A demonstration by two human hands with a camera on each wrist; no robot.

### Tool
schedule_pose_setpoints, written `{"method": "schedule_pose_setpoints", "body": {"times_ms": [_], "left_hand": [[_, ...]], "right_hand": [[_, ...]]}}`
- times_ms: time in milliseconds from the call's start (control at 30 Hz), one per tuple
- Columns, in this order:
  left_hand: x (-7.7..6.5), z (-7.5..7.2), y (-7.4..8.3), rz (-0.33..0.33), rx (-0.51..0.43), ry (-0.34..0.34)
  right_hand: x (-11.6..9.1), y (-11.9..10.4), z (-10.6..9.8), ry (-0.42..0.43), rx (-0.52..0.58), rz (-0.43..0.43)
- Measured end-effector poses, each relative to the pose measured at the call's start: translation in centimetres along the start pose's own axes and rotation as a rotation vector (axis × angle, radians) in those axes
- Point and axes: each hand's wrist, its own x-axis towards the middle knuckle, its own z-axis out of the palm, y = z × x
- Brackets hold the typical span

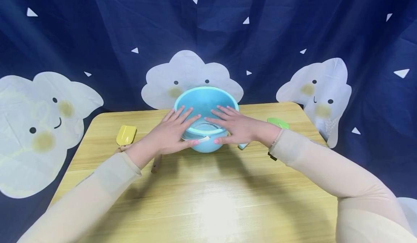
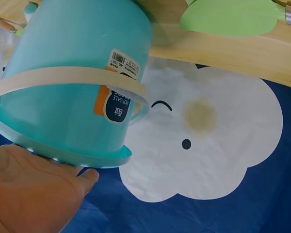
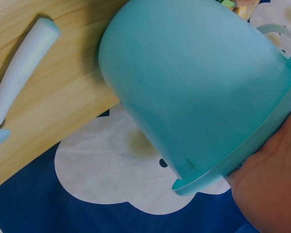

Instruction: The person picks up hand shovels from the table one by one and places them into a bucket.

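Observation:
A light blue plastic bucket [image 1: 208, 147] stands on the table between both hands, its mouth facing up toward the head view. My left hand [image 1: 172, 132] lies over the left side of the rim with fingers spread and straight. On the right side of the rim, my right hand [image 1: 239, 128] is spread the same way. Neither hand curls round the bucket; the exact contact under the palms is hidden. In the left wrist view, a pale carrying handle [image 2: 72, 77] crosses the bucket beside a printed sticker [image 2: 119, 102].
Left on the wooden table [image 1: 260, 199] lies a yellow spade [image 1: 126, 135]. A wooden handle [image 1: 156, 164] shows below my left hand. A green blade [image 1: 278, 123] lies beyond my right wrist, and a white handle [image 3: 26, 68] sits beside the bucket. A blue curtain [image 1: 228, 25] hangs behind.

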Motion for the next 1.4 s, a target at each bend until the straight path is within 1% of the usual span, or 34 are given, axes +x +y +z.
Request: {"method": "schedule_pose_setpoints", "body": {"times_ms": [300, 467, 567, 767, 967, 1200, 1400], "left_hand": [[0.3, 0.1, 0.0, 0.025, -0.001, 0.006], [0.5, 0.2, 0.1, 0.042, 0.003, 0.025], [0.6, 0.4, 0.1, 0.06, 0.004, 0.057], [1.0, 1.0, -0.2, 0.103, 0.001, 0.146], [1.2, 1.3, -0.4, 0.124, 0.02, 0.195], [1.3, 1.5, -0.5, 0.138, 0.048, 0.232], [1.5, 1.4, -0.4, 0.14, 0.042, 0.228]], "right_hand": [[0.8, -0.1, -0.2, -0.013, 0.015, -0.014], [1.0, -0.1, -0.1, -0.008, 0.023, -0.013], [1.1, -0.2, 0.0, -0.001, 0.026, -0.015], [1.5, -0.2, 0.2, 0.032, 0.007, -0.05], [1.8, -0.1, 0.6, 0.059, -0.029, -0.051], [2.1, -0.1, 0.9, 0.059, -0.034, -0.027], [1.9, 0.1, 0.7, 0.064, -0.026, -0.023]]}}
